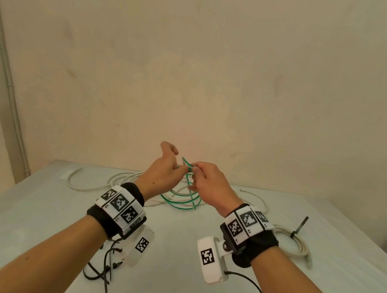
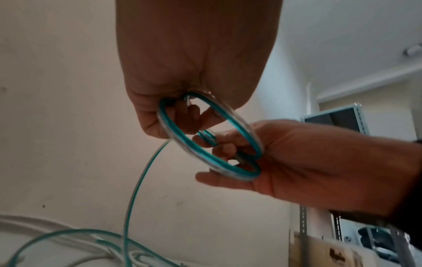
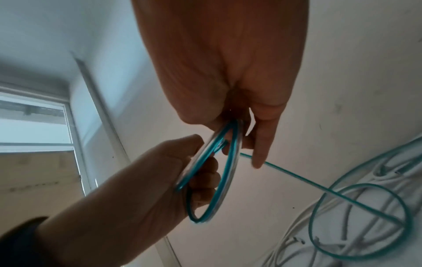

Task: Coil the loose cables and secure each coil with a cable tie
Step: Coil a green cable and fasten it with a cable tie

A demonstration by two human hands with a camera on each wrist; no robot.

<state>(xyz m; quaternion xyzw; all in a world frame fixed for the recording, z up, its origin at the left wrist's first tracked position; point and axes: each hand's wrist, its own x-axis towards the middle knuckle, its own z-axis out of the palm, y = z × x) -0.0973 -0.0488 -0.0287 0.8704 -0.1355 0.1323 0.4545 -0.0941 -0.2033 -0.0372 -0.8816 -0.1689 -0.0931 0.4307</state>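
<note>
A: Left of the green cable, how does the left hand hold?
B: Its fingers pinch the small coil above the table.
A: And the right hand?
B: Grasping too; feed each loop evenly so the slack trails untwisted.

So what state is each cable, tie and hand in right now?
Green cable: partly coiled, small loops held up, the rest trailing to the table.
Left hand: grips the loops.
Right hand: pinches the loops.
White cables: loose, uncoiled.
Beige cable: coiled, tied with a black cable tie.
</note>
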